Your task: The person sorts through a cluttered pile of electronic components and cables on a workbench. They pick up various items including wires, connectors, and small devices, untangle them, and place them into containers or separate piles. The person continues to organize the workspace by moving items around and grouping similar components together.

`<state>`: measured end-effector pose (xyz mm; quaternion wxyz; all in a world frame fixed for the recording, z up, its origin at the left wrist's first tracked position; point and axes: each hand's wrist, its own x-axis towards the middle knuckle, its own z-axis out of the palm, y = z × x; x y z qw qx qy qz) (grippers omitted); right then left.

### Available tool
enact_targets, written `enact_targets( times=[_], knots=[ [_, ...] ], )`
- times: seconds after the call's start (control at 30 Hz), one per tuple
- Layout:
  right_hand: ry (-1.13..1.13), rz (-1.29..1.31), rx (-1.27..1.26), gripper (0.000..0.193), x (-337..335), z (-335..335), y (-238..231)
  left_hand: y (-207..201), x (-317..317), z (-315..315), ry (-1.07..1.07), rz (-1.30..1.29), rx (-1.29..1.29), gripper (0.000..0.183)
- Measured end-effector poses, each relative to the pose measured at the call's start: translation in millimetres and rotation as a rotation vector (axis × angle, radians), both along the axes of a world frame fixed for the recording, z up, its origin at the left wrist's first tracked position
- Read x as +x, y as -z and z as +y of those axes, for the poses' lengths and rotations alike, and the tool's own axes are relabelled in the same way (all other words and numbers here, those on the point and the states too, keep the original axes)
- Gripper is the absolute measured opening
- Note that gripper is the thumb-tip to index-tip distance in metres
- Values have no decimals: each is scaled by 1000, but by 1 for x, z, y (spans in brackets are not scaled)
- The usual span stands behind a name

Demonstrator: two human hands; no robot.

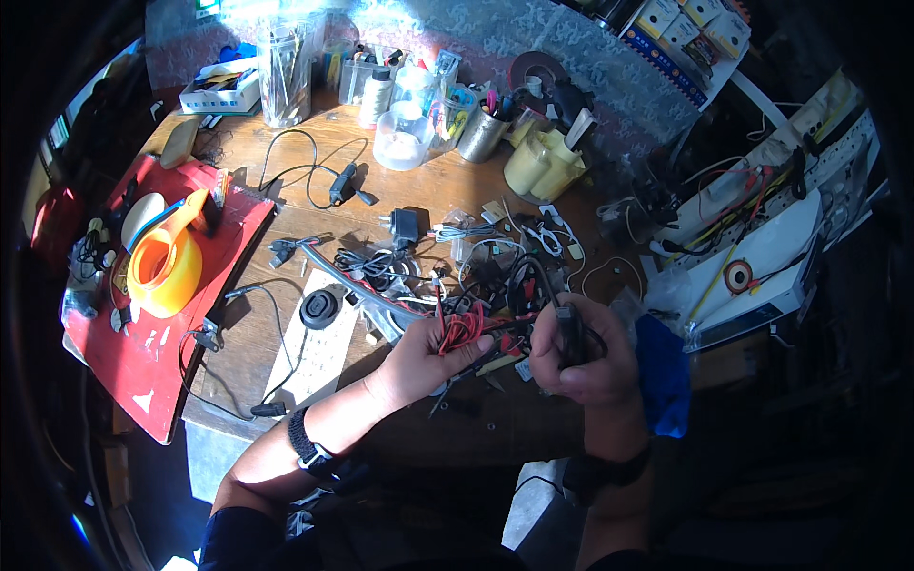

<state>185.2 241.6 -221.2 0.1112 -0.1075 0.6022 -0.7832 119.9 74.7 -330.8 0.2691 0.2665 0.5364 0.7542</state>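
Observation:
My left hand (419, 364) is closed around a looped bundle of thin red wire (463, 329), with a dark cable running past its thumb. Beside it, my right hand (602, 357) grips a black cable (569, 328) with a thick end, perhaps a plug; its fingers wrap around it. Both hands are over the near edge of the wooden table (319, 233). Just beyond them lies a tangled heap of cables (509, 276), black, white and red. A black power adapter (404, 225) rests at the back of the heap.
At left, a yellow-orange plastic container (164, 271) stands on a red board (133, 362). Nearer lies a black round cap (319, 309) on a pale strip. Clear tubs (400, 138) and a metal cup (482, 136) line the back. A blue cloth (664, 381) hangs at right.

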Motion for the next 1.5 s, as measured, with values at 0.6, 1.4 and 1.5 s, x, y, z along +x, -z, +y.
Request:
enact_targets(
  times=[0.6,1.4,1.5],
  knots=[
    [437,-67,-355,9,-1,-23,96,-6,7,-9,123,543,-200,23],
    [556,84,-615,30,6,-22,98,-1,15,2,288,552,-152,10],
    [568,212,-497,28,6,-18,94,-3,18,1,347,360,-185,14]
  ],
)
